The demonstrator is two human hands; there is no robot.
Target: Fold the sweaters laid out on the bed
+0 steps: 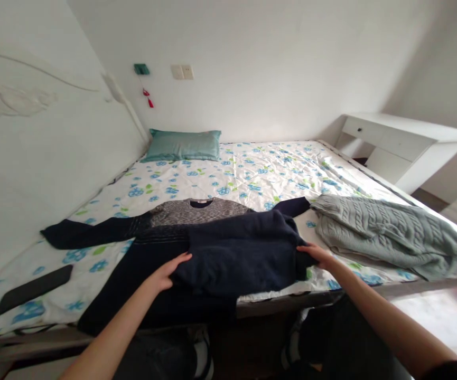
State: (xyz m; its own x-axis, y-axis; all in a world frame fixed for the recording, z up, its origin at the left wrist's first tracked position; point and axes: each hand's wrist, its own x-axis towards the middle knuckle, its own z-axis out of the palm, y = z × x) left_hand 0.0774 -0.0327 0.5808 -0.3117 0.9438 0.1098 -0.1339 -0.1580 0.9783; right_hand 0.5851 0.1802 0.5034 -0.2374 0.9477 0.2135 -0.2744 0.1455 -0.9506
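Note:
A sweater (165, 235) with a grey speckled yoke and dark navy body lies on the bed near its front edge, neck away from me, one sleeve stretched out to the left. Over its right half lies a folded navy garment (240, 253); whether this is a separate piece or part of the sweater, I cannot tell. My left hand (168, 272) grips its left edge, thumb partly apart from the fingers. At its right edge my right hand (316, 254) is closed on the cloth. A dark sleeve end (294, 206) sticks out behind it.
A grey cable-knit sweater (386, 232) lies to the right on the floral sheet (196, 182). At the left is a black phone-like slab (34, 289). Farther back are a green pillow (184, 145) against the wall and a white desk (394, 142).

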